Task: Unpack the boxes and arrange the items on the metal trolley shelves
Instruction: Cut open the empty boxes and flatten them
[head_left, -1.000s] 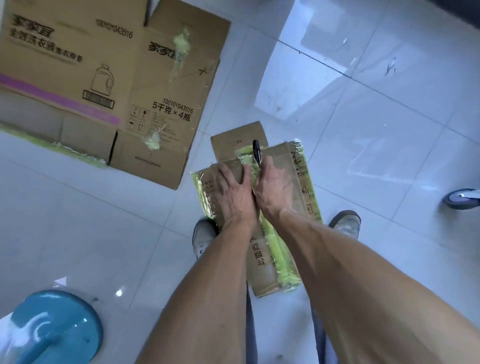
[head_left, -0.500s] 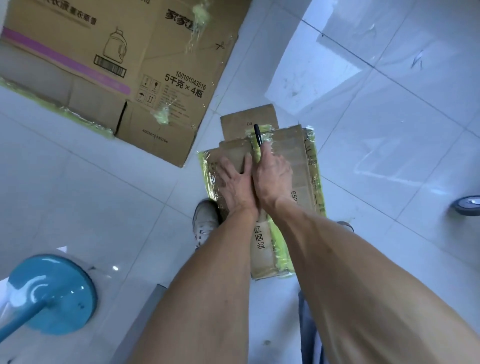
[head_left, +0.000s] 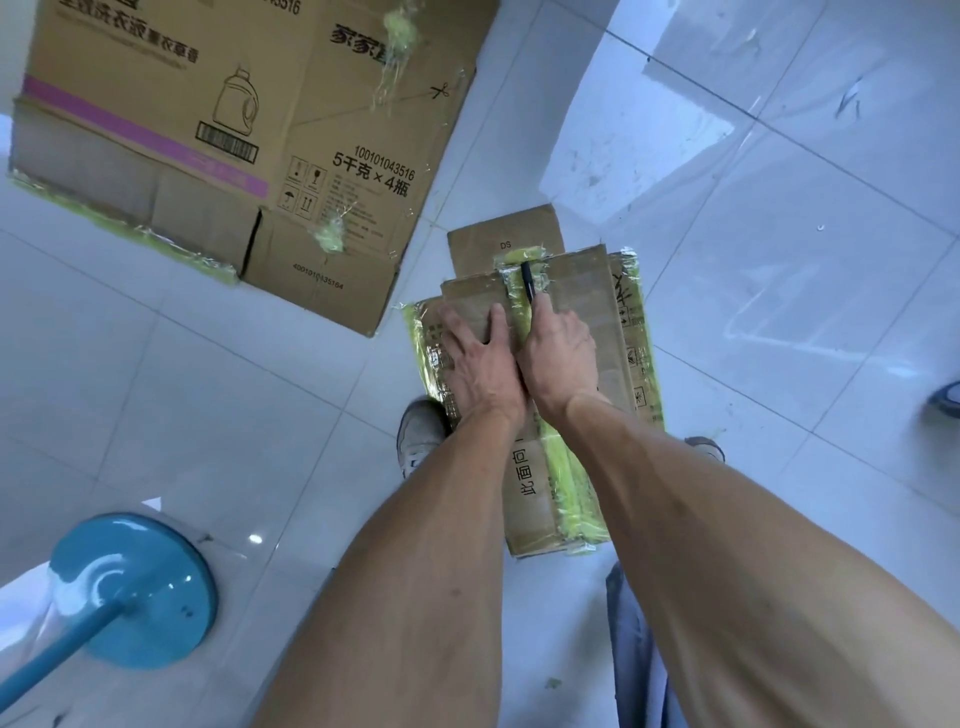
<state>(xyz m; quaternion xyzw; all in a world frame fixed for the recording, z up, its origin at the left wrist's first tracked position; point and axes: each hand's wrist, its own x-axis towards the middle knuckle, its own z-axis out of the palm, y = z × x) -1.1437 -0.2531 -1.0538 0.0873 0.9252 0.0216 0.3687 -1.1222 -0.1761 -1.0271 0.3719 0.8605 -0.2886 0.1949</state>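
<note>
A small cardboard box (head_left: 587, 306) sealed with yellow-green tape stands on the tiled floor between my feet. My left hand (head_left: 480, 358) lies flat on its top left flap, fingers spread. My right hand (head_left: 558, 351) grips a black pen-like tool (head_left: 527, 280), whose tip lies along the taped middle seam near the box's far edge. One far flap (head_left: 506, 236) sticks out flat beyond the box. No trolley is in view.
A large flattened detergent carton (head_left: 218, 130) lies on the floor to the far left. A blue round stand base (head_left: 137, 587) with a pole sits near left. A wheel (head_left: 950, 397) shows at the right edge. My shoes flank the box.
The view has shifted closer and downward over the box. Both hands stay together on the box top, the tool still pointing along the taped seam.
</note>
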